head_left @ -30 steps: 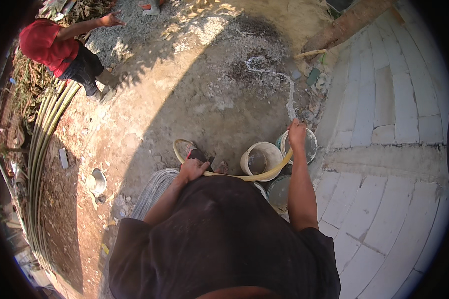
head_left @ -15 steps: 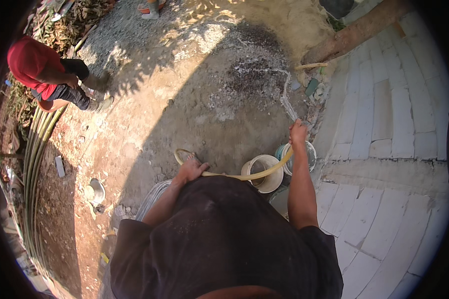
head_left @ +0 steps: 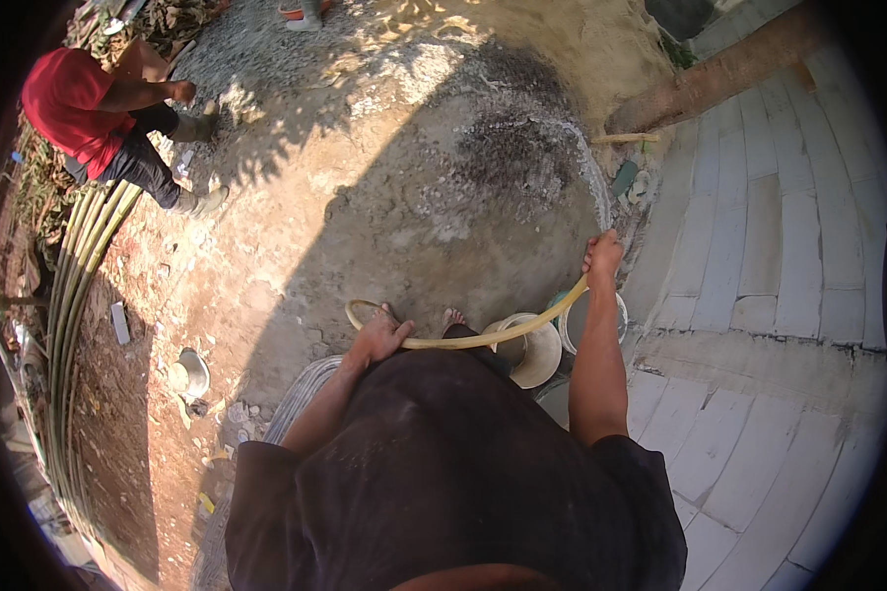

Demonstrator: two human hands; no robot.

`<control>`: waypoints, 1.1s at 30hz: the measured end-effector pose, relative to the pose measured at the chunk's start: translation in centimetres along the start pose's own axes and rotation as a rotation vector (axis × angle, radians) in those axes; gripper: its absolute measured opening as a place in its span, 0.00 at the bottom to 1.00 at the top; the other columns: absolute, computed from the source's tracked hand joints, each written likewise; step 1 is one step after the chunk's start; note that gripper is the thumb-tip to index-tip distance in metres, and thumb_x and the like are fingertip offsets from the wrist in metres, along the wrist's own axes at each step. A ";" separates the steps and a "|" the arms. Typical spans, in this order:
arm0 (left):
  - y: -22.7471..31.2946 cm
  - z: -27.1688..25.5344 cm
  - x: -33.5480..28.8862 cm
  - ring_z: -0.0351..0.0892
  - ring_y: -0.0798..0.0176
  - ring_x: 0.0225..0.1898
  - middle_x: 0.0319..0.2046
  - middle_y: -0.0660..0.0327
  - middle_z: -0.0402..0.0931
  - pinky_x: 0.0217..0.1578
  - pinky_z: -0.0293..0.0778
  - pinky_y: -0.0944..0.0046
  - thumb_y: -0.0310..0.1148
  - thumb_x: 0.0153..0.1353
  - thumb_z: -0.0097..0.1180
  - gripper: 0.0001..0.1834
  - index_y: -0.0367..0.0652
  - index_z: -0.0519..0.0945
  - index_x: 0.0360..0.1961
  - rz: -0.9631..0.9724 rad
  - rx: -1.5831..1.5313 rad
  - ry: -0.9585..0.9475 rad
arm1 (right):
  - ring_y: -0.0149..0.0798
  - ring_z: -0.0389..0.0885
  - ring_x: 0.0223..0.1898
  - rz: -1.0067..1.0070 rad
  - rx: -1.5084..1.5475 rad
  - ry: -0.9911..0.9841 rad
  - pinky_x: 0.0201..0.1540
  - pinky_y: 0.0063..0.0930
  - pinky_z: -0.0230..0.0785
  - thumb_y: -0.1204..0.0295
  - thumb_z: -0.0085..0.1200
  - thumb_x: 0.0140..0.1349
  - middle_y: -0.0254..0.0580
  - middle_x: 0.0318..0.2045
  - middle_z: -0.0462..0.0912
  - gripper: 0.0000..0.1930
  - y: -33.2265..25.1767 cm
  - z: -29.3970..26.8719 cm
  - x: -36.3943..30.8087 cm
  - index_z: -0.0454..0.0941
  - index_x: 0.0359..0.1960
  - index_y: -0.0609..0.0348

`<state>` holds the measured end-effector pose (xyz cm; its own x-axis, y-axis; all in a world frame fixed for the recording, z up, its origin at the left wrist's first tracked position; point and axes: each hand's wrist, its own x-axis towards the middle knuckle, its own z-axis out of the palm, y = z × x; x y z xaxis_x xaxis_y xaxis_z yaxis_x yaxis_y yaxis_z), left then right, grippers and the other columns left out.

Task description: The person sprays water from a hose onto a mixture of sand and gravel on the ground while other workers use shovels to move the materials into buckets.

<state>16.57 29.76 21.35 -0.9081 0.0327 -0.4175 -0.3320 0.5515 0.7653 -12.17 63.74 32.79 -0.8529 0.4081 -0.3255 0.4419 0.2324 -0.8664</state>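
Note:
A yellowish hose (head_left: 483,338) runs in a curve across the front of my body from one hand to the other. My right hand (head_left: 602,256) is closed round it near its outlet, arm stretched forward. Water (head_left: 593,182) shoots from there in an arc onto a dark wet patch of gravel (head_left: 517,148). My left hand (head_left: 380,336) grips the hose further back, close to my waist, where it bends into a loop. Under the hose stand a cream bucket (head_left: 534,357) and, beside my right forearm, a white bucket (head_left: 616,320).
At the far left a person in red (head_left: 79,108) stands near a bundle of long poles (head_left: 74,266). A pale block wall (head_left: 739,246) rises on my right, with a log (head_left: 710,79) at its far end. A metal bowl (head_left: 192,374) lies on the left ground.
My right hand has swung slightly right with the hose, and the water's arc has shifted right. My foot has come into view by the cream bucket. The person in red has straightened, one arm forward.

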 end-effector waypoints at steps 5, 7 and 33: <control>4.2 0.5 0.7 0.76 0.35 0.38 0.27 0.35 0.76 0.47 0.68 0.46 0.55 0.63 0.41 0.35 0.28 0.80 0.23 -0.069 0.066 0.007 | 0.29 0.55 0.09 0.109 0.066 0.002 0.11 0.28 0.49 0.51 0.33 0.67 0.30 0.11 0.60 0.25 0.3 -1.8 2.8 0.67 0.20 0.57; 2.2 3.0 1.2 0.76 0.35 0.36 0.26 0.36 0.75 0.46 0.67 0.44 0.53 0.63 0.41 0.32 0.31 0.80 0.25 -0.037 0.148 0.041 | 0.30 0.55 0.09 0.143 0.090 -0.016 0.11 0.28 0.50 0.51 0.33 0.67 0.31 0.11 0.60 0.25 1.2 -2.6 3.5 0.67 0.20 0.57; 8.9 8.1 0.4 0.77 0.38 0.35 0.25 0.40 0.76 0.40 0.69 0.47 0.49 0.64 0.41 0.27 0.32 0.80 0.27 -0.192 0.097 0.177 | 0.37 0.67 0.12 0.209 -0.189 -0.137 0.15 0.33 0.61 0.52 0.36 0.67 0.39 0.14 0.69 0.25 10.4 -6.2 10.3 0.70 0.22 0.59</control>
<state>15.36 41.45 24.00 -0.8645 -0.2217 -0.4512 -0.4837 0.6114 0.6263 -14.64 75.87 22.80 -0.7622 0.3444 -0.5482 0.6443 0.3217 -0.6938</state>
